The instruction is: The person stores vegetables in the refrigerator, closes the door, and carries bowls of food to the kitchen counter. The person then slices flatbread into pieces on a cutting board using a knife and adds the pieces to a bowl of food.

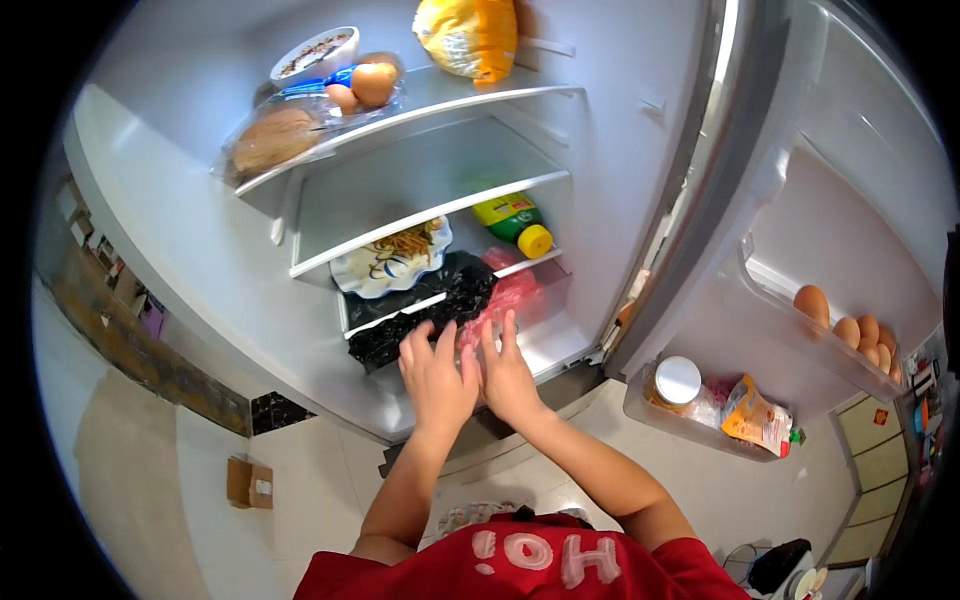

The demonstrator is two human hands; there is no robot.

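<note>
Fanned left hand (438, 385), right hand (510, 382) wide, six o'clock of black bag (468, 283), red bag (514, 292), maybe touching; seemed soft, edge-grippable.

The black bag (468, 285) is crinkled, glossy plastic, the shirt (510, 582) matt cloth, the box (240, 482) matt cardboard.

Beyond the left grip (437, 387), a black bag (468, 284) lies across the front edge of the lower shelf (528, 263); farther back on it are a plate (352, 272) and, beyond the right grip (509, 383), a green bottle (510, 216).
</note>
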